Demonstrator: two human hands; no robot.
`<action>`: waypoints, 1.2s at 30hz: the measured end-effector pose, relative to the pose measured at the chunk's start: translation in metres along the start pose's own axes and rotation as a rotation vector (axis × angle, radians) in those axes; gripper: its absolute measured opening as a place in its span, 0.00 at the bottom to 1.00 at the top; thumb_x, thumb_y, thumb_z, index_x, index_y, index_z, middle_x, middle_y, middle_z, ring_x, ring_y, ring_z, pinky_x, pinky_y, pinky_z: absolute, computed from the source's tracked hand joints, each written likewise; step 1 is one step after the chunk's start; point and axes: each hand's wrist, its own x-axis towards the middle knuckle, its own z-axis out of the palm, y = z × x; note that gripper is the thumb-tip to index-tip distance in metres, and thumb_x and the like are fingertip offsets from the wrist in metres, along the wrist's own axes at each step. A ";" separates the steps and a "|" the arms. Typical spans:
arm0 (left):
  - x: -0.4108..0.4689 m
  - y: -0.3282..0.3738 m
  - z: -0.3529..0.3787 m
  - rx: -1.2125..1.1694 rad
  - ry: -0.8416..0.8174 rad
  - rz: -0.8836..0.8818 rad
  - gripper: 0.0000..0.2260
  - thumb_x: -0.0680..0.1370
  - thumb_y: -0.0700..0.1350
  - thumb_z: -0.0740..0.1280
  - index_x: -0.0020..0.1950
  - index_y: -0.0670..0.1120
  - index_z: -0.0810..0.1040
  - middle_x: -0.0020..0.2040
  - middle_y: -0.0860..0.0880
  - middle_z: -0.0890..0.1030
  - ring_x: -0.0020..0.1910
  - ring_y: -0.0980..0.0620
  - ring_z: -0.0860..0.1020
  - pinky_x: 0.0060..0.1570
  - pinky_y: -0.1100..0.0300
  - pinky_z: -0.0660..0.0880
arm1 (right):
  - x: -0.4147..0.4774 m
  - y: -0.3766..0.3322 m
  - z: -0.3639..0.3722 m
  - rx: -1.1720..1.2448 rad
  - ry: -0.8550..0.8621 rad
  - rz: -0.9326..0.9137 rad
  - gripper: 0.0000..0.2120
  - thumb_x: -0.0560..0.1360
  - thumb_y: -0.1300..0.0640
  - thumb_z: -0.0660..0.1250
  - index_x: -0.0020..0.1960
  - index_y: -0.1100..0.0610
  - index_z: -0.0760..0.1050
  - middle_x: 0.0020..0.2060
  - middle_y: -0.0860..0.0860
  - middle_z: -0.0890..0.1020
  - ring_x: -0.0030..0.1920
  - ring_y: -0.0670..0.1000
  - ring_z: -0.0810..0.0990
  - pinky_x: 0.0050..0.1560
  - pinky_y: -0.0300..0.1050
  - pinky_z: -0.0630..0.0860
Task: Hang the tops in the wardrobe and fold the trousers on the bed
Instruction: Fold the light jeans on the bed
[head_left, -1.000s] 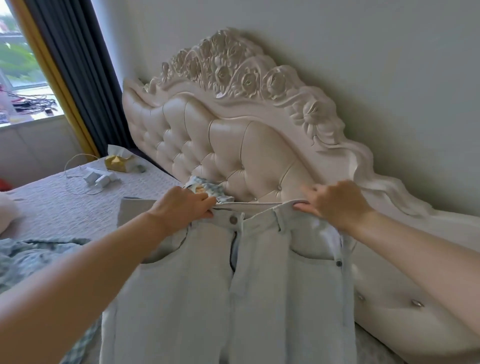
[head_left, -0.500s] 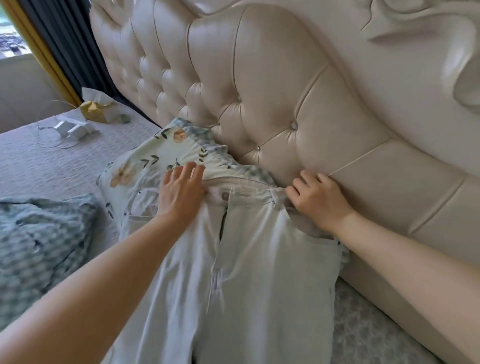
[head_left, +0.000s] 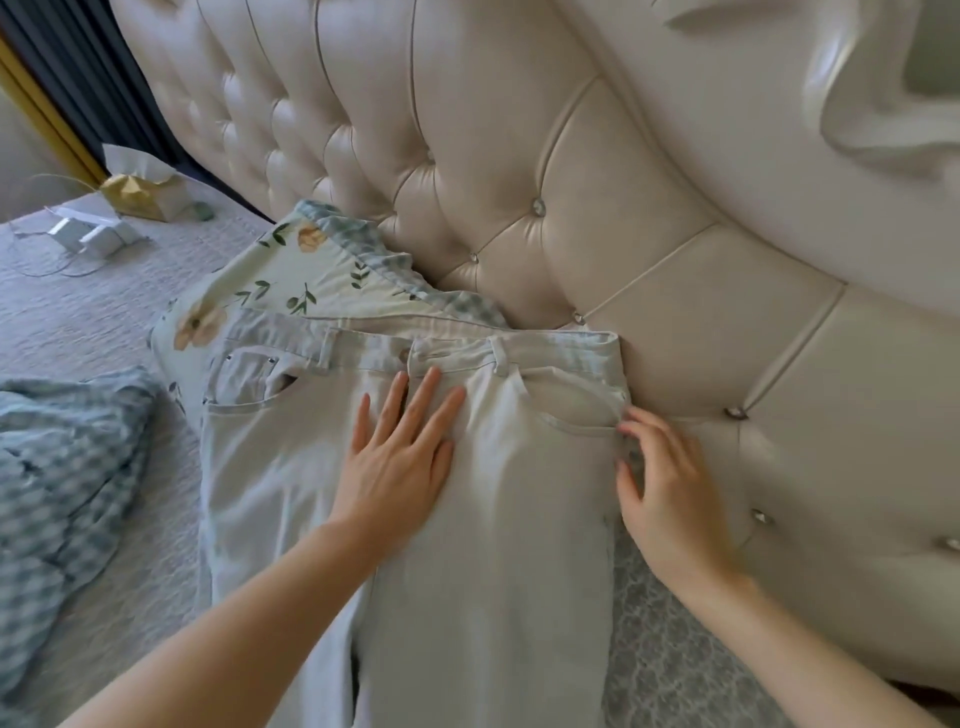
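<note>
The trousers (head_left: 467, 545) lie flat on the bed (head_left: 104, 322), front side up. Their long way runs from the bottom middle of the frame up to the middle. The legs go out of the bottom edge, so I can't see their ends. The waist points up, toward the headboard (head_left: 571, 208).

A little higher, the left hand (head_left: 400, 457) lies flat in the middle of the trousers. Its fingers (head_left: 426, 400) are straight and press the cloth just under the button. It grasps nothing.

The right hand (head_left: 670, 499) is at the right side edge of the trousers, by the pocket. Its fingers (head_left: 631, 431) are bent a little and spread, and the tips touch the edge. They are not clenched, and I see no cloth pinched in them.

So the right edge is right at the right hand. The left edge is well apart from both hands, but nearer the left one. I think the next move is to fold one leg over the other along the long way. The right hand looks best placed to start that.

Farther up, the waistband rests on a flowered pillow (head_left: 280, 280) that leans on the headboard. A blue checked cloth (head_left: 62, 467) lies at the left. A tissue box (head_left: 140, 197) sits far off in the upper left.
</note>
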 end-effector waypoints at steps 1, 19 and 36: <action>0.000 0.000 0.002 -0.004 -0.009 -0.012 0.23 0.83 0.57 0.38 0.79 0.61 0.42 0.80 0.56 0.39 0.79 0.49 0.37 0.77 0.47 0.39 | -0.009 0.000 0.003 0.112 0.001 0.154 0.15 0.76 0.59 0.67 0.63 0.58 0.73 0.57 0.49 0.77 0.57 0.49 0.74 0.55 0.42 0.72; 0.010 -0.005 -0.024 -0.070 -0.251 -0.067 0.27 0.83 0.53 0.51 0.79 0.63 0.42 0.80 0.57 0.38 0.79 0.48 0.38 0.74 0.39 0.37 | -0.037 -0.014 -0.024 0.920 -0.192 0.642 0.17 0.70 0.43 0.70 0.57 0.41 0.75 0.50 0.43 0.84 0.50 0.46 0.84 0.45 0.44 0.80; -0.114 -0.027 -0.102 -1.385 -0.518 -0.105 0.27 0.73 0.36 0.72 0.68 0.55 0.73 0.61 0.57 0.81 0.64 0.58 0.76 0.63 0.60 0.73 | -0.013 -0.226 -0.021 0.537 -0.365 0.315 0.31 0.76 0.56 0.70 0.75 0.53 0.62 0.49 0.54 0.83 0.51 0.53 0.82 0.56 0.53 0.79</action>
